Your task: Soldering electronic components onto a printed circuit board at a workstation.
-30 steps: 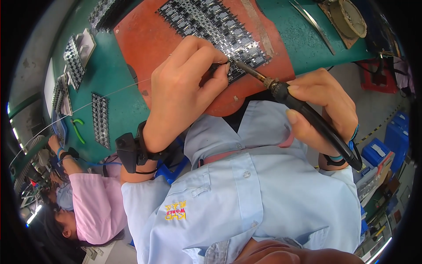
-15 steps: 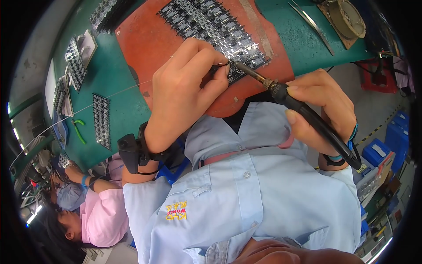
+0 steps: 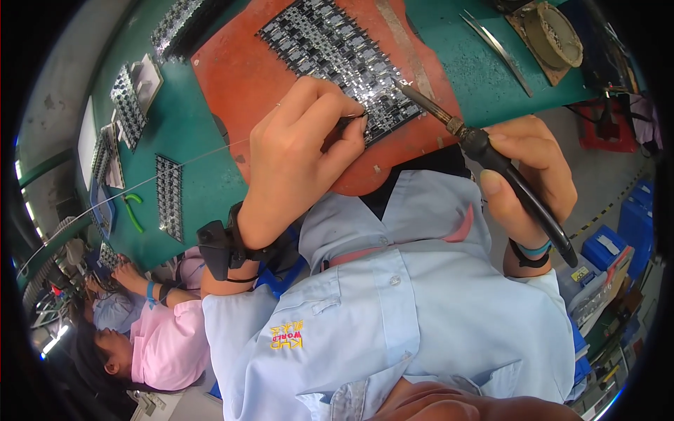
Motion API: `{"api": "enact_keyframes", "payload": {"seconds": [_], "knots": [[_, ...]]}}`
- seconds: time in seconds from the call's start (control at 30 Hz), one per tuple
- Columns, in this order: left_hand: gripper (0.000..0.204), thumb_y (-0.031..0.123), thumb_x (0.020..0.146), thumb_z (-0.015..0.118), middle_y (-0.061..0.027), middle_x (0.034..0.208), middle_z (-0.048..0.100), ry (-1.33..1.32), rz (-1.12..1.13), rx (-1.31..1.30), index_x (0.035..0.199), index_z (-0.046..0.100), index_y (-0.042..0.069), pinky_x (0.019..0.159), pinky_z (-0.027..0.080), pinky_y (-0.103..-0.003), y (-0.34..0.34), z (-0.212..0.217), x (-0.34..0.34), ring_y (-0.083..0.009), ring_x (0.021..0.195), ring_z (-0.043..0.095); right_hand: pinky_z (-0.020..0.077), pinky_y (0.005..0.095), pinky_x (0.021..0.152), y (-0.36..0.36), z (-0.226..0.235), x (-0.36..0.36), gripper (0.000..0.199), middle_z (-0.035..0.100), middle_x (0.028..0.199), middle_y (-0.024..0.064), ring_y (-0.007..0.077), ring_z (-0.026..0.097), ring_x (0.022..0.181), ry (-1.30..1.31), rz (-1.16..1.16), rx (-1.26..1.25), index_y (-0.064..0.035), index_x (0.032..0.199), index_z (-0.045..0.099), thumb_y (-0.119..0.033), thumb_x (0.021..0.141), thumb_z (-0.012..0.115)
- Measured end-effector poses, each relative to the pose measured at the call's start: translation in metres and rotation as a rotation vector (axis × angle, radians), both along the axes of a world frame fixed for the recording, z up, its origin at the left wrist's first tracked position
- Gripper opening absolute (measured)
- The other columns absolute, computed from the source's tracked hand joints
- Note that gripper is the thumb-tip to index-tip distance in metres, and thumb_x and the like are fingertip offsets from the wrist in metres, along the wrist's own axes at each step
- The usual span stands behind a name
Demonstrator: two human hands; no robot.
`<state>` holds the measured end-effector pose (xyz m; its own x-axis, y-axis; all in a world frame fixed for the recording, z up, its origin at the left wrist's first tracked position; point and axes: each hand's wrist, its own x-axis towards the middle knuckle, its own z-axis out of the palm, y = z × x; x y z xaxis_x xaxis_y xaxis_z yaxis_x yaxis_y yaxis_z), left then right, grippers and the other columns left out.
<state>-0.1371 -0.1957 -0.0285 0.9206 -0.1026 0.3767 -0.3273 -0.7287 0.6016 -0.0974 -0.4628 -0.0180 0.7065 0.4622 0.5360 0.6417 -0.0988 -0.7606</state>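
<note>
One board panel point(image 3: 330, 49): at 12 o'clock on the red mat point(image 3: 228, 70), packed with rows of parts
Panel rows: work looks under way; finished and remaining joints too small to tell apart
Left hand point(image 3: 298, 144): at 11, pinched narrow, seemingly on thin wire point(image 3: 217, 150)
Right hand point(image 3: 537, 165): toward 2, wrapped around a soldering iron point(image 3: 484, 151), its tip at 1
Green surface point(image 3: 210, 200): pliers point(image 3: 130, 213) and loose panel point(image 3: 168, 200) at 9, tweezers point(image 3: 505, 59) toward 1
Room: pink-sleeved co-worker point(image 3: 168, 344) at 8, blue bins point(image 3: 607, 245) toward 3
</note>
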Motion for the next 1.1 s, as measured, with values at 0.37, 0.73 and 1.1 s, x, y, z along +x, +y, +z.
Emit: {"api": "enact_keyframes", "payload": {"seconds": [0.37,0.73,1.1], "knots": [[0.009,-0.001,0.085,0.075,-0.0052,0.094,0.064,0.103,-0.026,-0.077,0.093,0.071,0.001,0.057,0.045,-0.021,0.010,0.012,-0.003,-0.0083,0.069,0.059,0.0549,0.0344,0.073,-0.002,-0.002,-0.001,0.030,0.070,0.096,0.0203,0.0272,0.068,0.081,0.052,-0.018,0.021,0.0060,0.103,0.065,0.001,0.075,0.075],[0.011,-0.001,0.084,0.075,-0.0054,0.095,0.064,0.082,-0.015,-0.063,0.094,0.071,0.001,0.059,0.047,-0.022,0.007,0.010,-0.002,-0.0094,0.070,0.060,0.0544,0.0323,0.070,0.003,0.001,-0.002,0.029,0.070,0.095,0.0196,0.0256,0.068,0.080,0.074,0.060,-0.002,0.0061,0.104,0.066,-0.004,0.078,0.077],[0.013,-0.001,0.082,0.077,-0.0058,0.095,0.064,0.084,-0.040,-0.011,0.094,0.070,0.001,0.059,0.049,-0.023,0.005,0.008,-0.002,-0.0101,0.069,0.061,0.0543,0.0327,0.071,0.001,-0.003,0.000,0.030,0.070,0.095,0.0192,0.0257,0.068,0.080,0.071,0.017,0.016,0.0062,0.103,0.066,-0.004,0.078,0.077]]}}
